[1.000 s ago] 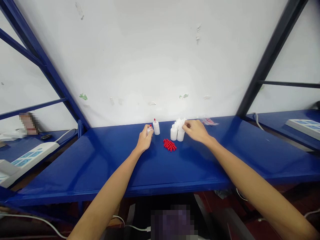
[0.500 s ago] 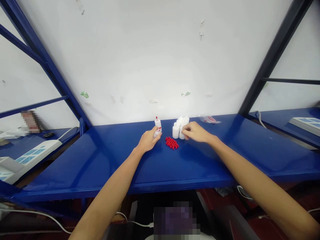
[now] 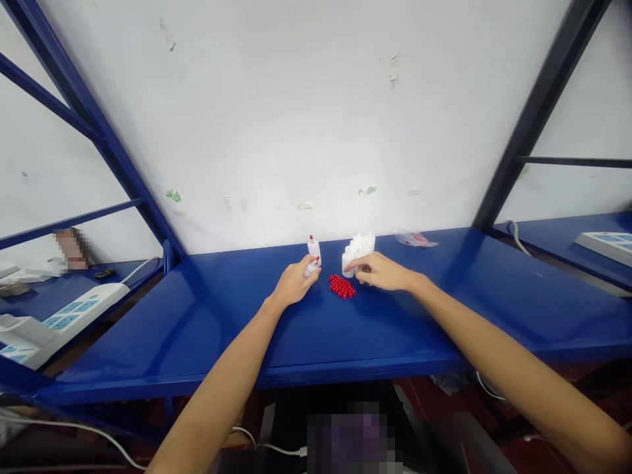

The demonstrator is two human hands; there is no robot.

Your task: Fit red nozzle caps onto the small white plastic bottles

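My left hand is closed around a small white bottle with a red tip, tilted to the right. Just behind it another white bottle with a red tip stands upright. A group of several white bottles without red tips stands to the right. At their front is my right hand, its index finger stretched out over a front bottle and its thumb apart below. A pile of small red caps lies on the blue table between my hands.
A clear plastic bag with red print lies by the wall behind my right hand. White power strips rest at the far left and far right. Blue and dark metal posts rise at both sides of the table.
My right hand has opened its fingers and moved slightly down and left along the front of the bottles. The left hand keeps its bottle. The whole view has shifted a little.
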